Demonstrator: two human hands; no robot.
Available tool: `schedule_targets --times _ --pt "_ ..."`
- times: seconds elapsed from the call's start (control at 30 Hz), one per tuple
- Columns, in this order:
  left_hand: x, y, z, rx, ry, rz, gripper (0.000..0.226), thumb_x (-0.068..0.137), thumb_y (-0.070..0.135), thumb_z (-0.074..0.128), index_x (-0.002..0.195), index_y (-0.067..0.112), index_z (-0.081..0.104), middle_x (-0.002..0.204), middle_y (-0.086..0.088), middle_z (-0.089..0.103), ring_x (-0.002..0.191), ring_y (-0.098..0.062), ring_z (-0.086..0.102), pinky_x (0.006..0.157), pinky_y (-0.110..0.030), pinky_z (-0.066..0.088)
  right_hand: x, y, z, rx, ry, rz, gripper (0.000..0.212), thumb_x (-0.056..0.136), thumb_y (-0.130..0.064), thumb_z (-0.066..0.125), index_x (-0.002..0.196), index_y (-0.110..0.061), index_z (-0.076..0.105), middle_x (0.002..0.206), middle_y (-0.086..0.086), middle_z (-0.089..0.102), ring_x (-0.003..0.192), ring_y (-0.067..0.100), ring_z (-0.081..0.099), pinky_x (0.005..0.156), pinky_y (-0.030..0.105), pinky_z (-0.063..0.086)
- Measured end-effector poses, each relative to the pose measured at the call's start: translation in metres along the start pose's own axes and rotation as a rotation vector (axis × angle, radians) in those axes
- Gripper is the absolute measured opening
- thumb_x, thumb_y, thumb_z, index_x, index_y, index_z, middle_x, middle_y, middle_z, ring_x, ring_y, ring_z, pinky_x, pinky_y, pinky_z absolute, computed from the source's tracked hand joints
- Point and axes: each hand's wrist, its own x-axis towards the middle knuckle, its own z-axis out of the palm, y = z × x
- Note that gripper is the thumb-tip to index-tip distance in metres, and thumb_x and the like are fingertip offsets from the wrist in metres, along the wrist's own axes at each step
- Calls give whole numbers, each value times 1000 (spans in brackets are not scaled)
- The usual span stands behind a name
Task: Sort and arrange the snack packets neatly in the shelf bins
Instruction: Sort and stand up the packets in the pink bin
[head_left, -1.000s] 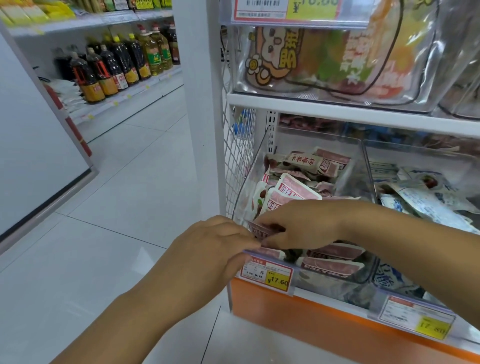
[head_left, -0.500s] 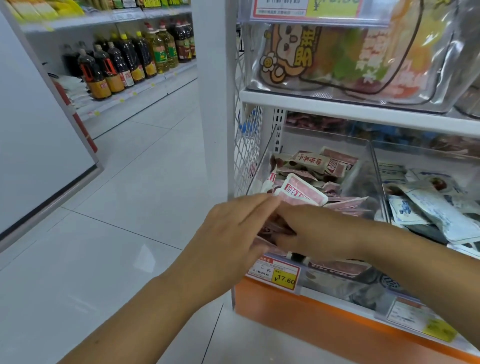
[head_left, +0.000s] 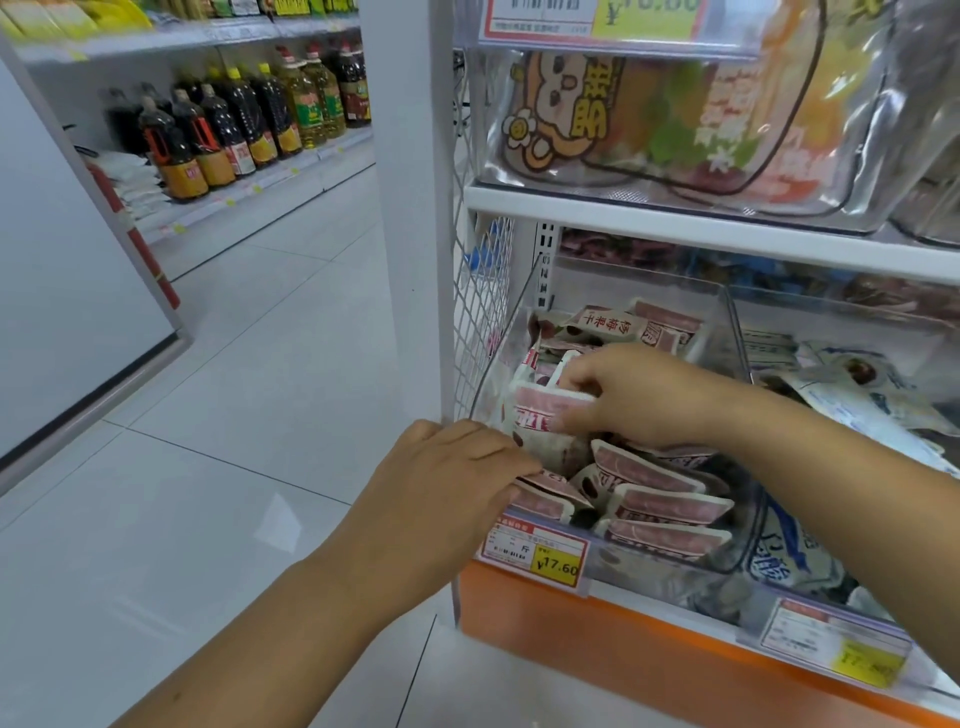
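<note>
**Packets upright in left bin: tip-over risk**

Right hand (head_left: 631, 397) pinches a small stack of packets (head_left: 545, 415) on edge, mid-bin. Left hand (head_left: 457, 467) lies flat, fingers extended, pressing the near row of packets (head_left: 540, 493) at the bin (head_left: 727, 332) front; it grips nothing.

Risks, as judged: stack looks loosely held, so release without support could let it flop onto the flat packets to its right. A left-hand push could slide near packets over the front lip, above the price tag (head_left: 535, 553).

Versus 0.5 s ago: hands were touching at the front; now apart, right hand farther back and stack raised upright.
</note>
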Motion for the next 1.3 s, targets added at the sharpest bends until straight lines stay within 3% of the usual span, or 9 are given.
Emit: schedule_targets --times 0.17,0.27,0.57,0.67,0.83,0.97,1.07,1.2,1.3 --pt "0 5 -1 -59 100 -80 57 81 24 69 133 24 48 134 5 48 119 -11 43 94 -28 38 -13 -9 18 113 11 -155 20 85 -37 66 78 -22 55 72 -5 55 71 13 52 66 37 43" --pt "0 3 -1 100 61 -37 54 89 33 52 140 20 41 150 1 35 131 -16 33 99 -32 37 -14 -2 16 210 52 -150 22 86 -31 69 74 -18 55 64 -6 50 60 4 44 57 23 36" --pt "-3 -3 -1 -3 67 -98 51 82 32 72 130 28 53 149 3 40 128 -15 41 97 -28 30 -25 15 -5 592 245 43 6 87 -29 67 90 -26 70 77 -5 73 70 9 68 70 28 53" --pt "1 3 -6 -14 66 -97 64 86 40 59 144 28 34 156 6 27 134 -11 33 101 -26 27 -29 6 5 354 157 -60 12 87 -39 63 92 -31 70 76 -9 69 61 0 58 57 18 47" --pt "2 7 0 148 2 -43 55 92 50 36 138 22 46 142 5 49 135 -16 33 102 -31 30 -32 -4 5 137 -194 -139 27 98 -41 45 117 -34 63 104 -18 67 91 -2 60 86 26 49" --pt "4 5 0 132 62 -17 44 89 42 38 122 24 59 117 9 63 119 -13 44 90 -29 28 -16 17 -26 108 119 52 25 93 -41 57 118 -38 61 112 -23 60 95 -2 57 81 19 45" --pt "5 4 1 131 71 -17 41 88 42 39 120 27 59 114 12 62 115 -11 46 86 -29 28 5 20 -17 -7 24 148 50 82 -51 67 124 -27 55 112 -15 56 96 9 55 83 28 45" --pt "5 2 0 121 58 -14 38 88 42 39 120 30 56 115 14 60 116 -10 44 86 -28 28 15 3 10 -146 -77 41 39 76 -52 72 90 -23 51 85 -7 54 74 12 50 60 29 38" --pt "6 1 -1 96 48 -6 36 88 43 40 119 33 54 113 16 59 115 -9 45 85 -27 28 13 1 11 -172 -34 18 31 80 -41 73 80 -27 46 78 -8 51 73 14 51 61 29 39"
